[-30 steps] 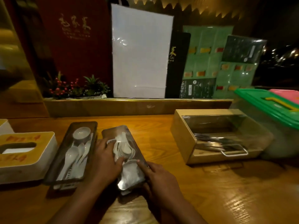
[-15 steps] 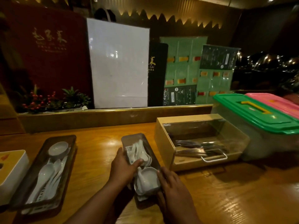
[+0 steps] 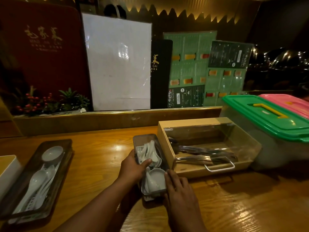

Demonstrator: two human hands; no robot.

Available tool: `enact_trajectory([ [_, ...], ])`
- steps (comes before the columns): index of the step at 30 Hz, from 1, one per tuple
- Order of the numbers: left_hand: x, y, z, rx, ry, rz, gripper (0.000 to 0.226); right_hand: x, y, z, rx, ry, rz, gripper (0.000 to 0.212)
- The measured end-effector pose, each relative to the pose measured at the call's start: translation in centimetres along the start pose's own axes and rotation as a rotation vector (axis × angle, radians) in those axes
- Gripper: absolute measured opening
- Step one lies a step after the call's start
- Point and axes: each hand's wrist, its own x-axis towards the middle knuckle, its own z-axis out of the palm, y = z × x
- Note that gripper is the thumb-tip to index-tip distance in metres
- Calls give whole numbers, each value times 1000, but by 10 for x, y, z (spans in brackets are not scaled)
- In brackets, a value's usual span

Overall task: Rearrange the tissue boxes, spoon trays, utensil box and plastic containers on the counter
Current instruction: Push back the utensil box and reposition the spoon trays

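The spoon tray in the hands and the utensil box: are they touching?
Cannot tell. In the head view the spoon tray lies right beside the utensil box, but its dark rim hides whether a gap is left.

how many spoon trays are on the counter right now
2. One spoon tray lies at the left beside the tissue box; the other spoon tray is held by both hands against the utensil box.

One head-worn view looks forward and down, close over the counter [image 3: 103, 158].
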Motion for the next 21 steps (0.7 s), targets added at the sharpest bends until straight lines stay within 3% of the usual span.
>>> enact_trajectory([
  [9, 14, 0, 2, 1, -24, -17, 54, 11, 2, -2, 40, 4, -86, 81],
  [16, 14, -1, 1, 9, -30, -3, 55, 10, 0, -9, 64, -32, -41, 73],
  [21, 7, -8, -17, 43, -1, -53, 82, 2, -13, -24, 34, 1, 11, 76],
])
